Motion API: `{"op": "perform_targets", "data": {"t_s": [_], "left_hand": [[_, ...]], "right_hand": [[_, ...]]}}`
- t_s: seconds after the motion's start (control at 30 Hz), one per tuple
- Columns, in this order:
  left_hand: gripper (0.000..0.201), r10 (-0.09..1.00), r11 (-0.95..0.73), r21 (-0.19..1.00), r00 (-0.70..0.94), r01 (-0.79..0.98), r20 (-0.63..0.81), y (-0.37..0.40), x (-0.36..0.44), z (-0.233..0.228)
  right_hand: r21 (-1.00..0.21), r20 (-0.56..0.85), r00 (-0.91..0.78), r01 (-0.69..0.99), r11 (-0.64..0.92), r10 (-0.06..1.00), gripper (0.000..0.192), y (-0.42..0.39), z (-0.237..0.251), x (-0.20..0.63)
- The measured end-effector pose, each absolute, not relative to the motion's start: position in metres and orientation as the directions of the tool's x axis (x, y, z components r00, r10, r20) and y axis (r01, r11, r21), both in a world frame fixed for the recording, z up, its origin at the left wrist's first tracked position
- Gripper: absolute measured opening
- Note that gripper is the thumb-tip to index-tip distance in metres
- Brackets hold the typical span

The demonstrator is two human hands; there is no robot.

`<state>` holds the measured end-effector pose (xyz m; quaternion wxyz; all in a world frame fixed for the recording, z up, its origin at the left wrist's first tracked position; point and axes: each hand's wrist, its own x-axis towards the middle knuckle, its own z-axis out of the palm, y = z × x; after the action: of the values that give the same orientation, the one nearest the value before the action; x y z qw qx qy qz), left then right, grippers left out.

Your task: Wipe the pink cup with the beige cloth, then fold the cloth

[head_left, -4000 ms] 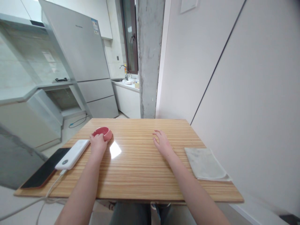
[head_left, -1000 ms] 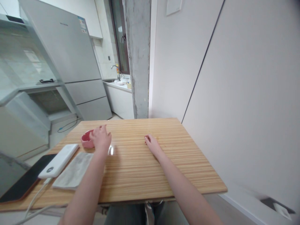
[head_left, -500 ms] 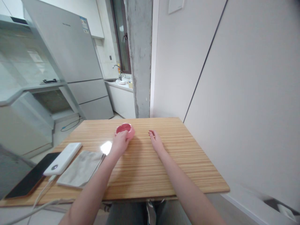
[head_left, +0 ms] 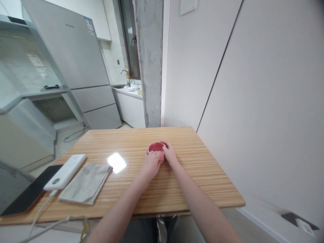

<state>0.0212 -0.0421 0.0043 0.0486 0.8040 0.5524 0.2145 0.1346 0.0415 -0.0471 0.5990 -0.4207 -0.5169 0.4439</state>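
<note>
bowl: the little pink bowl [head_left: 156, 147] sat upright on the wooden table [head_left: 202, 182], right of middle, just past both sets of fingertips
left hand [head_left: 151, 163]: fingers curled on the near-left rim
right hand [head_left: 170, 154]: cupped the right side, touching
nearer: pretty much a tie
shape: round, so no long axis
around: folded cloth [head_left: 84, 183], white power bank [head_left: 65, 171] and phone [head_left: 27, 195] well off to the left, nothing blocking
</note>
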Motion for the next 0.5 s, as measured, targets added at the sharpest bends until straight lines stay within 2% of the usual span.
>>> {"op": "perform_targets", "data": {"t_s": [0.2,0.27,0.33,0.37,0.43,0.5], "left_hand": [[0.02,0.909,-0.401,0.331,0.325,0.854,0.262,-0.045,0.029,0.005],[0.028,0.901,-0.417,0.358,0.329,0.836,0.281,-0.052,0.021,0.01],[0.039,0.901,-0.389,0.384,0.258,0.837,0.349,-0.063,-0.006,0.018],[0.04,0.904,-0.327,0.391,0.163,0.86,0.396,-0.07,-0.027,0.021],[0.037,0.885,-0.091,0.376,-0.098,0.922,0.455,-0.086,-0.08,0.026],[0.039,0.865,0.243,0.259,-0.329,0.935,0.379,-0.101,-0.137,0.025]], "right_hand": [[-0.969,0.238,0.08,-0.047,0.242,0.968,0.033,0.038,-0.048,0.136],[-0.97,0.238,0.077,-0.033,0.241,0.968,0.031,0.037,-0.049,0.136],[-0.971,0.233,0.067,-0.036,0.235,0.97,0.032,0.037,-0.05,0.136],[-0.972,0.229,0.062,-0.041,0.232,0.971,0.033,0.038,-0.051,0.136],[-0.973,0.223,0.055,-0.043,0.226,0.973,0.033,0.039,-0.05,0.136],[-0.977,0.209,0.061,-0.035,0.212,0.976,0.03,0.04,-0.048,0.136]]}}
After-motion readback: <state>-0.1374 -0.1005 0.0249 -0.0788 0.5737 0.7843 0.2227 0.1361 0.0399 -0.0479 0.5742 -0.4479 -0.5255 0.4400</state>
